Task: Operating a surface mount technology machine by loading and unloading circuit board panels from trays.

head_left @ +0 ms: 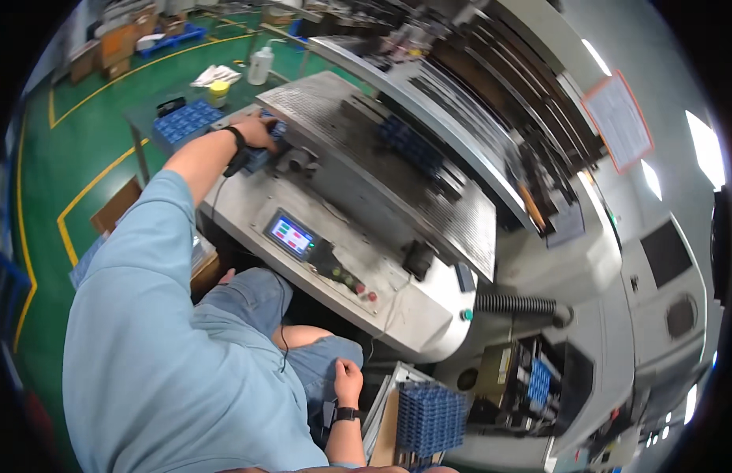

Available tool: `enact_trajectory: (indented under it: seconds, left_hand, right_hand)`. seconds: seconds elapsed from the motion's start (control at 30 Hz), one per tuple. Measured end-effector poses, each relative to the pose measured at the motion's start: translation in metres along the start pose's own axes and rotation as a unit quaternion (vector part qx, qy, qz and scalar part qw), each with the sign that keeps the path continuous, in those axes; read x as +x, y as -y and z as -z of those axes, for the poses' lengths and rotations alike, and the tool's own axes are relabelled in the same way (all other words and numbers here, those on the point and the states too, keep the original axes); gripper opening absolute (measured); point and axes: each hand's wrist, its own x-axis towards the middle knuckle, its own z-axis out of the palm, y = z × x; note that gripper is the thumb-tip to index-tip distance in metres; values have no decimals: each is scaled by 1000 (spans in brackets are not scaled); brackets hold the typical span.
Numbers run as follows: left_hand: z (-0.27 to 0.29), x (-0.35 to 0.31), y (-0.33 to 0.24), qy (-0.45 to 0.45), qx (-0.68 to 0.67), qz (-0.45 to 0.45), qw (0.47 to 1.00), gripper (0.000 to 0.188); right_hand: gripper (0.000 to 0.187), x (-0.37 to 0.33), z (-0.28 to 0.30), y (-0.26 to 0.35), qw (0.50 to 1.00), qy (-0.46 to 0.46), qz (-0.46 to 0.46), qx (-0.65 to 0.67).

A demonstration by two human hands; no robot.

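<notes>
My left arm stretches out to the far left end of the machine, where my left hand [258, 132] bends its fingers over a blue patterned piece [278, 128]. The fingertips are partly hidden, but they press against that piece. Beside the wrist, on the side table, lies a stack of blue patterned pieces [186, 124]. Down by my thigh, my right hand [348, 381] is loosely curled into a fist, and nothing shows in it. A tall stack of blue patterned pieces [431, 418] stands just right of it. More blue pieces [411, 143] lie on the machine's metal bed [326, 98].
A lit control screen [290, 234] and push buttons [358, 288] sit on the white machine front. The upper frame [460, 146] slants over the bed. A squeeze bottle [260, 65], a yellow-lidded jar [218, 93] and a white cloth [216, 76] stand at the far left. A ribbed hose [515, 304] runs right.
</notes>
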Motion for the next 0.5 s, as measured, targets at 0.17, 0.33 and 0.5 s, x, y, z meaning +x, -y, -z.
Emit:
enact_trajectory:
  seconds: [0.17, 0.33, 0.5]
  left_hand:
    - [11, -8, 7, -4, 8, -5, 1000, 104]
    - [9, -9, 14, -26, -25, -33, 999, 97]
    - [16, -4, 31, -86, -79, -119, 986, 87]
  right_hand:
    - [17, 15, 22, 52, 989, 102, -96, 44]
    - [18, 44, 56, 185, 985, 118, 69, -108]
    - [13, 100, 93, 318, 927, 41, 314, -201]
